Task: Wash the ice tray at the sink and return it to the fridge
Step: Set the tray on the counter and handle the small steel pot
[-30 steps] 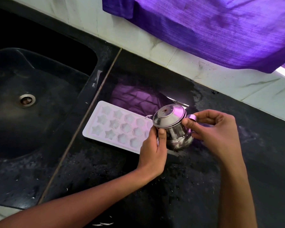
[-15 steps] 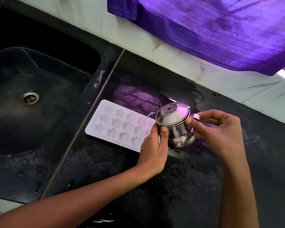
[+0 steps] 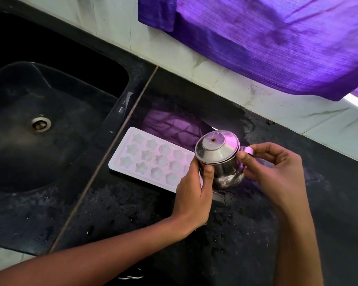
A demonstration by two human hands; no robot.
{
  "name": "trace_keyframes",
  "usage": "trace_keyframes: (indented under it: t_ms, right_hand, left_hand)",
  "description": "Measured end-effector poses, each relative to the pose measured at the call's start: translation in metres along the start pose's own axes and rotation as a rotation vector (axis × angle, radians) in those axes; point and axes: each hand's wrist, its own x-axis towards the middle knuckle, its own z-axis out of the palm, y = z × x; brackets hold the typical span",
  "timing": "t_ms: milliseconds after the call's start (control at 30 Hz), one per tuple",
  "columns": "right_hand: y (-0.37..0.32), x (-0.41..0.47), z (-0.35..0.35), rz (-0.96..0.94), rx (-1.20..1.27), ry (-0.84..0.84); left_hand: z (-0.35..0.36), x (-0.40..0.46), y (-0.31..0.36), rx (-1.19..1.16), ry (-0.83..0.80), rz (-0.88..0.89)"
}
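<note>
A white ice tray [image 3: 151, 159] with star and flower moulds lies flat on the black counter [image 3: 132, 213], just right of the sink. Its right end is hidden behind my left hand and a small steel pot [image 3: 217, 159] with a lid on top. My left hand [image 3: 192, 190] grips the pot's left side, thumb against its body. My right hand [image 3: 273, 170] holds the pot's handle at the right, thumb against the lid's rim. The pot seems to stand at the tray's right end.
The dark sink [image 3: 39, 141] with its round drain [image 3: 40, 124] fills the left. A purple curtain [image 3: 277, 42] hangs over the tiled wall [image 3: 215, 79] behind the counter. The counter surface looks wet and speckled.
Both hands and the pot have stayed almost where they were. The view has shifted slightly, so everything sits a little further right in the picture.
</note>
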Motion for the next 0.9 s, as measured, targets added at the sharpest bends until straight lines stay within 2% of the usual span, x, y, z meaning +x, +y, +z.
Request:
trace_keyframes:
  t_ms: [233, 900]
  right_hand:
    - [-0.001, -0.003, 0.003, -0.016, -0.063, -0.059]
    - [-0.004, -0.007, 0.0, -0.017, -0.088, -0.04]
  left_hand:
    - [0.005, -0.015, -0.002, 0.007, 0.04, -0.029]
    - [0.004, -0.015, 0.004, -0.041, 0.001, -0.031]
